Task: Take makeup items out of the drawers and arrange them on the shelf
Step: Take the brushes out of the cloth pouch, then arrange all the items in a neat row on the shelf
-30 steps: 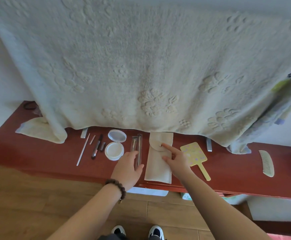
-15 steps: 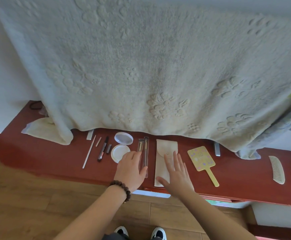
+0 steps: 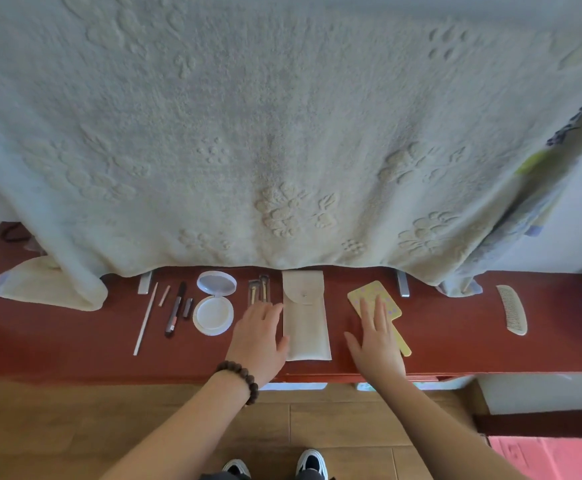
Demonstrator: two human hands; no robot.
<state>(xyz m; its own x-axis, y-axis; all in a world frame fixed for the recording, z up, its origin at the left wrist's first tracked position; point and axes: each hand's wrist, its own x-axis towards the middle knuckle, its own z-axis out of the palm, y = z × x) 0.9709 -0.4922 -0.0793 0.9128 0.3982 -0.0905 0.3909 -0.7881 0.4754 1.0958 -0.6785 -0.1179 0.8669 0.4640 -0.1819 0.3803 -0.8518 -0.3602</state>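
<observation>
Makeup items lie in a row on the red shelf (image 3: 75, 348). A beige fabric pouch (image 3: 305, 320) lies flat in the middle. My left hand (image 3: 260, 341) rests flat just left of it, over the lower ends of the clear-cased brushes (image 3: 260, 289). My right hand (image 3: 376, 337) lies flat with straight fingers on the yellow hand mirror (image 3: 369, 294). An open white compact (image 3: 214, 304) sits left of the brushes. A dark pen (image 3: 175, 310), a small cap (image 3: 188, 308) and a long white stick (image 3: 146, 318) lie further left. A beige comb (image 3: 514, 310) is at the right.
A large cream embossed blanket (image 3: 282, 133) hangs over the shelf's back, its folded corner (image 3: 50, 285) lying on the left end. Two metal brackets (image 3: 402, 284) show under its edge. A slightly open drawer (image 3: 317, 384) shows below the shelf front. Wooden floor and my shoes are beneath.
My right hand has moved from the pouch rightward onto the yellow mirror. My left hand stays beside the pouch over the brushes. The view has shifted slightly.
</observation>
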